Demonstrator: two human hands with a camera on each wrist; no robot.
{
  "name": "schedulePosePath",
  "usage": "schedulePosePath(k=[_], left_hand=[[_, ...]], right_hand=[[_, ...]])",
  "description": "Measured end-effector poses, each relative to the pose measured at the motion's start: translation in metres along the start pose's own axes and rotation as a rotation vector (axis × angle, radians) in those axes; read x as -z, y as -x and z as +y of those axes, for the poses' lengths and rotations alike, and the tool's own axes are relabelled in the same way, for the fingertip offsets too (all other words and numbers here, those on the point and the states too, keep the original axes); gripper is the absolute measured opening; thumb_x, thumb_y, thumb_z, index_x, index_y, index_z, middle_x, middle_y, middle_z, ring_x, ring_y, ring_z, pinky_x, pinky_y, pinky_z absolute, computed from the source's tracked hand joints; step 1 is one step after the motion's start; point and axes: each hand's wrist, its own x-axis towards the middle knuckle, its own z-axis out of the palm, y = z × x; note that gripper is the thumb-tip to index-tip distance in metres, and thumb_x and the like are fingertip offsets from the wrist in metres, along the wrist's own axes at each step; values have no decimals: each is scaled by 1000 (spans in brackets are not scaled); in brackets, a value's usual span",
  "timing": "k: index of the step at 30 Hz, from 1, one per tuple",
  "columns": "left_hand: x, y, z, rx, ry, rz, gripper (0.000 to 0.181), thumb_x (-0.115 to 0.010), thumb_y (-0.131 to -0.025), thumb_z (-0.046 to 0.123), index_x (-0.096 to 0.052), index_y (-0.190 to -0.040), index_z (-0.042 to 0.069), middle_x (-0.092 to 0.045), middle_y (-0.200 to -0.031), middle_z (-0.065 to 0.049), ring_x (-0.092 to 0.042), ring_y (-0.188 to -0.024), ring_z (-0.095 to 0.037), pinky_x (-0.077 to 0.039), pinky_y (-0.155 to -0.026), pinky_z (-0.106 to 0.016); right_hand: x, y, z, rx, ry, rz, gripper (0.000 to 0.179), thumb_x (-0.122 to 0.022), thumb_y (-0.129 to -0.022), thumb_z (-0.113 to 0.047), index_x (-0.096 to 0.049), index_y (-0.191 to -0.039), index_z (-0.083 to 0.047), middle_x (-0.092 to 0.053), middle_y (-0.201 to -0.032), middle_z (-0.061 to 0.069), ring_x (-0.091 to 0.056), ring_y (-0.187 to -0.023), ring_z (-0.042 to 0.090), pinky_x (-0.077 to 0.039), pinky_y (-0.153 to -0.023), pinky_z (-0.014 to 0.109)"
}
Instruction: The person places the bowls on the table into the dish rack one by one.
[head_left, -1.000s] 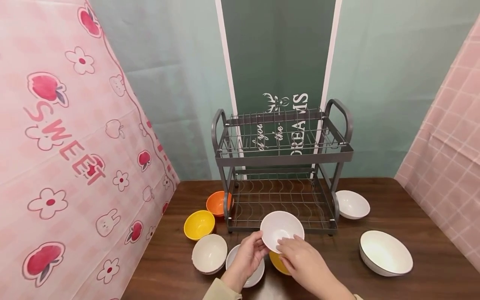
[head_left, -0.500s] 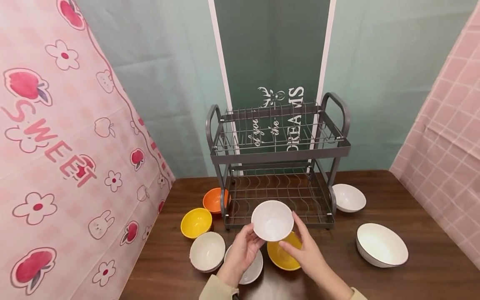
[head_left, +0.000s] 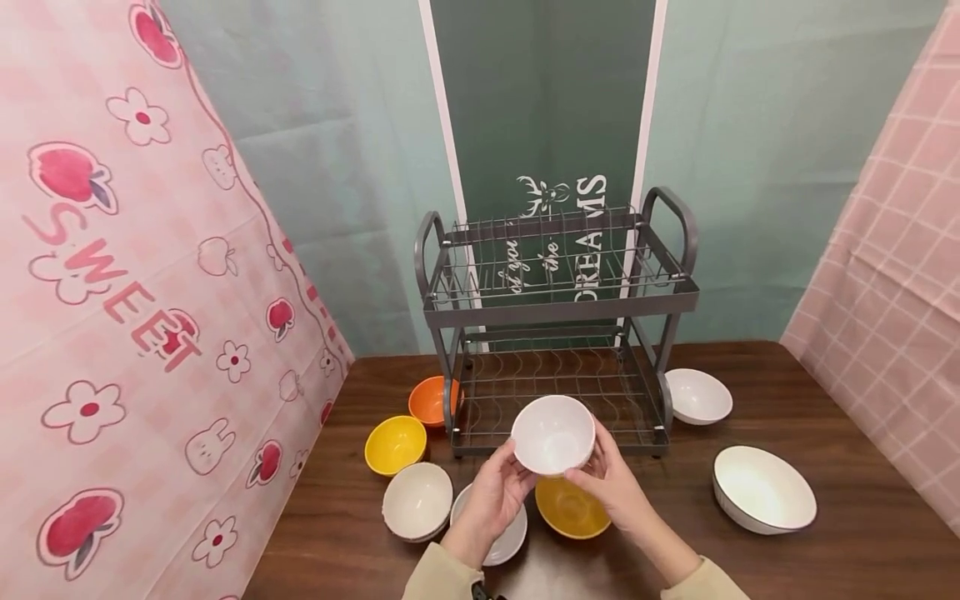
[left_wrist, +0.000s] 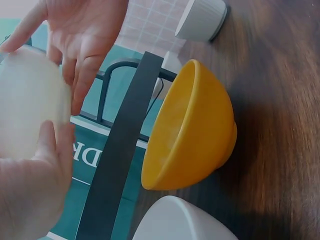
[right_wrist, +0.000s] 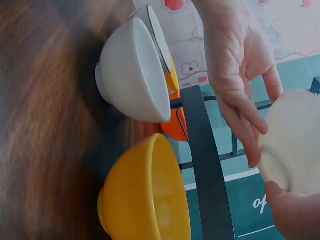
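A small white bowl (head_left: 553,435) is held up between both hands in front of the rack, its inside tilted toward the head camera. My left hand (head_left: 500,492) grips its left side, thumb near the rim and fingers beneath. On the other side my right hand (head_left: 617,483) holds it with the thumb at the lower front and fingers behind. In the right wrist view the underside of the white bowl (right_wrist: 300,140) shows. Below the hands stand a dark yellow bowl (head_left: 572,510) and a light grey-white bowl (head_left: 508,542), partly covered by my left arm.
A two-tier dark dish rack (head_left: 558,312) stands behind the hands. To the left are an orange bowl (head_left: 430,402), a yellow bowl (head_left: 395,446) and a cream bowl (head_left: 417,502). On the right are a white bowl (head_left: 699,396) and a larger dark-rimmed bowl (head_left: 763,490) on the wooden table (head_left: 847,446).
My right hand has moved from the bowl's front inside to its right side and now holds it there. The white bowl is slightly higher than a second ago. The head view has shifted a little.
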Motion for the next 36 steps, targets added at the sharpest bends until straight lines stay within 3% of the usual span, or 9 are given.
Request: schedulePosePath(k=[7, 14, 16, 21, 24, 28, 31, 34, 36], left_hand=[[-1, -5, -3, -25, -74, -37, 52, -30, -102, 29, -31, -138, -9, -63, -113, -7, -62, -99, -10, -50, -89, -24], [-2, -11, -4, -73, -98, -42, 51, -28, -102, 25, -30, -137, -12, -62, -118, -10, -62, -100, -9, -48, -91, -25], [-1, -12, -4, -80, -110, -35, 50, -28, -103, 24, -30, -136, -13, -62, -116, -10, -62, -99, -9, -49, -91, -25], [2, -14, -5, -100, -193, 21, 48, -30, -102, 21, -35, -132, -16, -63, -116, -14, -62, -96, -7, -50, -90, -25], [4, -17, -6, -111, -251, 46, 47, -33, -101, 21, -40, -129, -16, -63, -114, -16, -63, -94, -7, -50, -89, -27], [5, -21, -4, -130, -322, 49, 44, -35, -101, 19, -45, -126, -16, -66, -107, -12, -62, -92, -6, -51, -87, -26], [3, -23, 0, -158, -399, 71, 42, -36, -101, 18, -48, -123, -16, -66, -102, -10, -62, -88, -6, -52, -84, -26], [4, -27, 7, -237, -511, 123, 38, -39, -100, 16, -53, -117, -15, -67, -99, -16, -64, -84, -9, -54, -80, -26], [7, -31, 12, -347, -674, 169, 32, -43, -98, 14, -59, -111, -11, -68, -97, -18, -66, -82, -13, -55, -76, -26]], right_hand=[[4, -6, -3, 21, 9, -3, 87, -67, -81, -4, -9, -146, -3, -23, -146, 27, -42, -110, -12, -39, -89, 8], [5, -15, -9, -6, 94, 24, 89, -70, -78, -6, -13, -146, -8, -28, -147, 23, -41, -125, 35, -41, -88, 11], [6, -16, -10, -20, 108, 18, 90, -71, -78, -6, -12, -146, -9, -27, -147, 23, -39, -127, 40, -42, -88, 13], [5, -20, -10, -33, 142, 0, 95, -74, -74, -6, -12, -147, -9, -25, -148, 24, -36, -130, 42, -44, -89, 19], [6, -24, -11, -27, 172, -6, 95, -75, -73, -5, -14, -146, -7, -23, -149, 23, -33, -133, 42, -45, -96, 30], [9, -30, -15, -41, 219, -14, 95, -76, -74, -8, -14, -146, -5, -22, -150, 23, -30, -135, 41, -37, -102, 47], [9, -33, -20, -70, 238, -1, 94, -76, -74, -10, -15, -146, -6, -22, -150, 22, -30, -135, 40, -36, -102, 47], [8, -35, -23, -76, 248, 25, 94, -76, -74, -10, -15, -146, -7, -20, -151, 21, -30, -135, 39, -37, -102, 46], [9, -38, -24, -68, 256, 46, 95, -76, -74, -10, -14, -147, -7, -18, -151, 21, -29, -136, 39, -36, -102, 46]])
